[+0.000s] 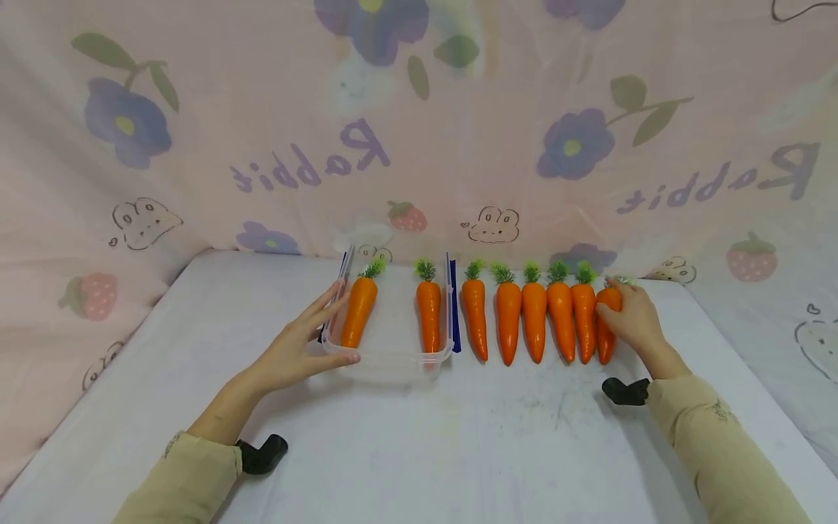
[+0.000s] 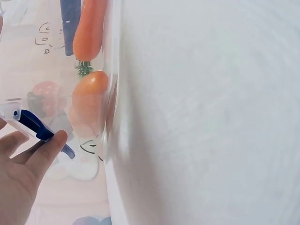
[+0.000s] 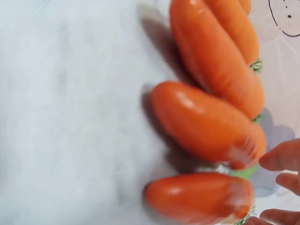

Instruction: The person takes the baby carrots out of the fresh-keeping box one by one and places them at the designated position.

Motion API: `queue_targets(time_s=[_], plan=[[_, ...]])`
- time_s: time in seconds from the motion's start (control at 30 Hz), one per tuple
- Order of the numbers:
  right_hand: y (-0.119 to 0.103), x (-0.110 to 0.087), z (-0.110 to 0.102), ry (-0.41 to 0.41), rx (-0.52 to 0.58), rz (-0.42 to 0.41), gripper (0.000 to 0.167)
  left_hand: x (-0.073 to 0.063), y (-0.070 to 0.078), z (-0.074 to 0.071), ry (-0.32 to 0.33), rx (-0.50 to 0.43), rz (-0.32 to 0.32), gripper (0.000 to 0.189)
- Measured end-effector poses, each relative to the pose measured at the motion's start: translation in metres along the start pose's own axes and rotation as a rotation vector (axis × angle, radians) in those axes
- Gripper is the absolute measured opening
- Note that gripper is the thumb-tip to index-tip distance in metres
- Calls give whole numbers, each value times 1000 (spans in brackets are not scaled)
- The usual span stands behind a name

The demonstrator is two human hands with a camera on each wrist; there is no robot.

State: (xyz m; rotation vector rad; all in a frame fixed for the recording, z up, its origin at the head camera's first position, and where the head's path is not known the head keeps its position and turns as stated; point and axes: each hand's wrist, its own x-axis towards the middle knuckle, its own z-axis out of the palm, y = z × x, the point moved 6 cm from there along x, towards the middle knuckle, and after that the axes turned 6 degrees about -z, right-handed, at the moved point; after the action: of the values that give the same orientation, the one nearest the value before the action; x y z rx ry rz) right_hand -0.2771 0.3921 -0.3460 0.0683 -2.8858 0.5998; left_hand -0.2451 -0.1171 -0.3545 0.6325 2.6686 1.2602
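Note:
My left hand (image 1: 301, 353) spans the near left corner of a clear plastic container (image 1: 389, 359), its thumb along the near rim. In the left wrist view, a fingertip touches the container's blue latch (image 2: 35, 124). Two orange carrots with green tops lie inside: a left carrot (image 1: 359, 309) leaning, and a right carrot (image 1: 428, 313) nearly straight. At the right end of a carrot row, my right hand (image 1: 633, 316) is over the top of the last carrot (image 1: 607, 346). In the right wrist view, its fingers are spread around the bottom carrot (image 3: 197, 197); contact is unclear.
Several more carrots, such as the leftmost one (image 1: 474, 316), lie side by side between the container and my right hand. A blue flap (image 1: 455, 306) is at the container's right side. Behind the white table (image 1: 458, 451) hangs a patterned pink cloth (image 1: 445, 160).

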Motion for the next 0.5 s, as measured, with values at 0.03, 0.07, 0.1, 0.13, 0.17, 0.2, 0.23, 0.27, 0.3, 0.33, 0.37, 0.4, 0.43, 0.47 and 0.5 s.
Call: queue_targets(time_s=[0.03, 0.07, 0.1, 0.13, 0.17, 0.2, 0.23, 0.27, 0.3, 0.33, 0.37, 0.4, 0.43, 0.47, 0.5], plan=[[-1, 1, -1, 12, 5, -1, 58, 1, 0, 0, 2, 4, 4, 90], [-3, 2, -2, 24, 9, -3, 58, 1, 1, 0, 4, 6, 5, 90], [-5, 3, -3, 33, 9, -5, 58, 2, 1, 0, 4, 8, 5, 90], [-7, 4, -4, 39, 13, -6, 58, 2, 1, 0, 3, 8, 0, 90], [-9, 5, -4, 43, 19, -9, 58, 2, 1, 0, 1, 4, -5, 90], [-12, 5, -4, 46, 25, -13, 58, 2, 1, 0, -2, 2, -13, 91], [-14, 6, -4, 47, 31, -14, 58, 1, 1, 0, -5, 3, -15, 91], [-17, 7, -4, 46, 38, -18, 58, 1, 1, 1, -6, 1, -18, 91], [-19, 7, -4, 45, 43, -24, 58, 0, 1, 1, -6, 0, -18, 91], [-22, 8, -4, 47, 48, -30, 58, 0, 1, 1, -4, 0, -17, 91], [-25, 9, -4, 53, 51, -38, 58, -1, 1, 1, -4, 1, -13, 91], [-28, 9, -5, 62, 55, -48, 57, -1, 2, 0, -1, 3, -12, 91], [-31, 10, -5, 72, 61, -59, 57, -1, 2, 0, 0, 5, -8, 91], [-35, 11, -6, 82, 65, -73, 56, -1, 2, 0, 1, 4, -8, 91], [-38, 12, -6, 95, 67, -86, 56, -1, 2, 0, 1, 6, -8, 91]])
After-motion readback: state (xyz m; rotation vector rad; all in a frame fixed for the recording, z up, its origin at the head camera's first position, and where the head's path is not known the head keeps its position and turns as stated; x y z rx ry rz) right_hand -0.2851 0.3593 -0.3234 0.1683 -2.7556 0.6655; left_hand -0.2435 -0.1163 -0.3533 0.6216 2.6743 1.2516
